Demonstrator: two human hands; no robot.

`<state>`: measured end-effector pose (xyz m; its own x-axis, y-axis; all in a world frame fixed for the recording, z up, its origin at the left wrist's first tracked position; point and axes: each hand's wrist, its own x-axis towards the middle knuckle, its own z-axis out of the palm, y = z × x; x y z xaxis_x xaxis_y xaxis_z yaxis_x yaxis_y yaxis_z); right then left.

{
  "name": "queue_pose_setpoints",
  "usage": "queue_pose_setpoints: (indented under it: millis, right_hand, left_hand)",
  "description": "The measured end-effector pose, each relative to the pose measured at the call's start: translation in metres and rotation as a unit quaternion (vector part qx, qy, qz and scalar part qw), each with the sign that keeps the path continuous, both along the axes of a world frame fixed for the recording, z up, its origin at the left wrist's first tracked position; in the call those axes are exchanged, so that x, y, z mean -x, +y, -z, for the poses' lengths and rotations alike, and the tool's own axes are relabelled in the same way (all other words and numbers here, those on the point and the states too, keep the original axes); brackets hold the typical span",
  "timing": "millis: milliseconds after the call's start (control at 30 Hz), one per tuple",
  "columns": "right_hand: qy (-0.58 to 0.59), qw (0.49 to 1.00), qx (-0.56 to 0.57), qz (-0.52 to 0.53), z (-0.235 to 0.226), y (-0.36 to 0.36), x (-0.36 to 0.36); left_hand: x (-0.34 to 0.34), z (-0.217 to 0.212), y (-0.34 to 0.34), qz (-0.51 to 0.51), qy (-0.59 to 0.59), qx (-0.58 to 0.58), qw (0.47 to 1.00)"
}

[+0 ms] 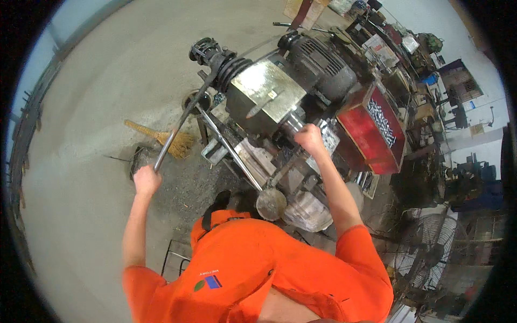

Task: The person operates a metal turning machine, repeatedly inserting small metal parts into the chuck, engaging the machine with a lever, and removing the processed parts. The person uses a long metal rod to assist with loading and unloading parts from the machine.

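My left hand (146,180) is wrapped round the lower end of a long metal lever (173,139), which runs up to the pulley end of a bench machine. The machine's box-shaped metal housing (267,89) lies ahead of me, with a shiny spindle (292,123) sticking out toward me. My right hand (311,138) is closed right at the spindle's end; whatever its fingers hold is hidden. Between my arms, a second metal bar (231,151) slants down toward a round metal end piece (271,203) close to my body.
A red bin (358,126) of small metal parts (381,124) stands right of the spindle. Behind the housing sits a dark motor (323,64). A straw broom (175,142) lies on the floor at left, near scattered shavings. At lower right stands a caged fan (428,247).
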<state>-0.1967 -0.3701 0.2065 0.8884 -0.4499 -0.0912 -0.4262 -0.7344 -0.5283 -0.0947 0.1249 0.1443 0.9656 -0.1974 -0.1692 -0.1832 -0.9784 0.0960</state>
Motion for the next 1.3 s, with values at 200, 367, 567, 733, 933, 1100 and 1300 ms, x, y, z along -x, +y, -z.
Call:
queue_pose_setpoints:
  millis: [200, 367, 567, 733, 933, 1100, 1300]
  right_hand:
    - [-0.04, 0.999, 0.03, 0.0, 0.002, 0.005, -0.001]
    - [-0.098, 0.99, 0.102, 0.008, 0.013, 0.001, 0.005]
    - [-0.226, 0.97, 0.055, 0.069, -0.017, 0.018, 0.046]
    - [-0.178, 0.97, 0.056, 0.158, -0.006, 0.024, 0.133]
    - [-0.047, 0.97, 0.021, 0.237, -0.003, 0.035, 0.244]
    - [-0.003, 0.943, -0.003, 0.332, 0.021, 0.002, 0.344]
    - [0.239, 0.867, 0.16, 0.408, 0.063, -0.071, 0.501]
  left_hand:
    - [-0.165, 0.023, 0.107, 0.153, -0.172, -0.1, 0.968]
    - [-0.209, 0.032, 0.119, 0.187, -0.167, -0.08, 0.965]
    - [-0.185, 0.024, 0.055, 0.125, -0.285, 0.157, 0.937]
    - [-0.085, 0.112, -0.117, 0.085, 0.038, 0.333, 0.938]
    - [-0.082, 0.212, -0.17, 0.428, 0.074, -0.121, 0.893]
    - [-0.1, 0.211, -0.175, 0.439, 0.076, -0.206, 0.871]
    - [-0.088, 0.114, -0.153, 0.307, 0.093, -0.012, 0.947]
